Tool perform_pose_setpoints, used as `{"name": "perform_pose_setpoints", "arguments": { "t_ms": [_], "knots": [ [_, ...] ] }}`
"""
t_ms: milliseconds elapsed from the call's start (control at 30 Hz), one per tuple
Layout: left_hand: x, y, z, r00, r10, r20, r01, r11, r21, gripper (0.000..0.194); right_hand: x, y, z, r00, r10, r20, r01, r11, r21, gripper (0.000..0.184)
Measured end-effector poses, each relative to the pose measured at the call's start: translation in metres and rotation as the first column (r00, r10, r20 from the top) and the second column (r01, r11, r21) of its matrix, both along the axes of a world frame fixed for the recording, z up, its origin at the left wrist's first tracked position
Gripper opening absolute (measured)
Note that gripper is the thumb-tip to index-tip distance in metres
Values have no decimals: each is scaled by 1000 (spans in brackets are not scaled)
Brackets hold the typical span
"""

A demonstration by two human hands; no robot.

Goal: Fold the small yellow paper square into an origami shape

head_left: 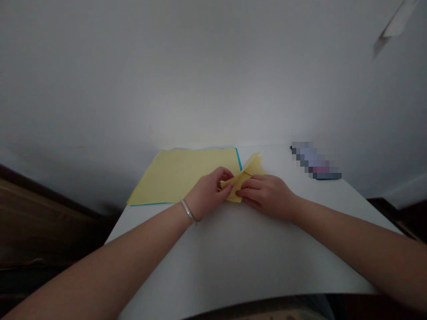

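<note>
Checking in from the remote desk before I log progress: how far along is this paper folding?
Done: the folded yellow paper already has several layers, with flaps rising at its far end. In hand: the left hand pinches the paper's near part, while the right hand holds the layers above the white table. Left: the larger yellow sheet lies flat with no visible folds, over a blue sheet. How many folds remain, I cannot tell.

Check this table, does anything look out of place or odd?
Beside the folded yellow paper, the flat yellow sheet sits slightly off what looks like a blue sheet beneath it, leaving a thin blue strip along its right and lower sides. A pixelated object at the white table's far edge can't be identified.
</note>
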State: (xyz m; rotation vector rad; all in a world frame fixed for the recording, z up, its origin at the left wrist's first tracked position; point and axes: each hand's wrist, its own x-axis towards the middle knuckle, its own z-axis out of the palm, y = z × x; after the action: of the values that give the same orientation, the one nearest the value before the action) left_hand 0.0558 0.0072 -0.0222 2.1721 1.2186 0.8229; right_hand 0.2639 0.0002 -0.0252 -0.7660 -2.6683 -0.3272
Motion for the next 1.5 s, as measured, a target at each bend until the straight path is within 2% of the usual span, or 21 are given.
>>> {"name": "perform_pose_setpoints", "arguments": {
  "t_ms": [100, 167, 333, 400, 500, 600, 700, 900, 1033, 1233, 1500],
  "knots": [
    [-2, -1, 1, 995, -27, -101, 33, 998, 53, 25, -1, 0, 0, 1000, -14, -19, 13, 999, -45, 24],
    [-4, -1, 4, 980, -75, -187, 100, 986, 130, 32, -2, -1, 0, 1000, -15, -21, 14, 998, -62, 23],
    [-9, 0, 12, 844, -217, -491, 391, 875, 284, 21, -3, -2, 0, 999, -39, -35, 35, 994, -101, 21],
    [-11, 0, 14, 796, -227, -560, 453, 838, 304, 19, -3, -2, 0, 997, -48, -56, 40, 989, -139, 19],
    [-12, 1, 15, 755, -239, -610, 496, 817, 294, 23, -4, -2, 0, 994, -66, -83, 48, 978, -203, 19],
    [-11, 1, 14, 742, -211, -637, 490, 818, 300, 22, -5, -1, 1, 991, -73, -112, 41, 964, -262, 20],
    [-8, 1, 12, 761, -184, -622, 458, 831, 315, 17, -6, 2, 0, 979, -124, -159, 63, 936, -346, 18],
    [-3, -2, 13, 797, -148, -586, 347, 906, 243, 12, -6, 8, -4, 952, -234, -197, 113, 868, -483, 10],
    [-3, -3, 13, 831, -107, -545, 259, 943, 210, 12, -7, 9, -5, 952, -232, -202, 106, 863, -493, 10],
    [-5, -3, 9, 844, -123, -522, 274, 935, 223, 20, -7, 10, -6, 952, -244, -184, 123, 857, -501, 10],
    [-5, -4, 12, 847, -161, -507, 287, 941, 179, 30, -8, 7, -5, 947, -266, -178, 152, 865, -478, 7]
  ]
}}
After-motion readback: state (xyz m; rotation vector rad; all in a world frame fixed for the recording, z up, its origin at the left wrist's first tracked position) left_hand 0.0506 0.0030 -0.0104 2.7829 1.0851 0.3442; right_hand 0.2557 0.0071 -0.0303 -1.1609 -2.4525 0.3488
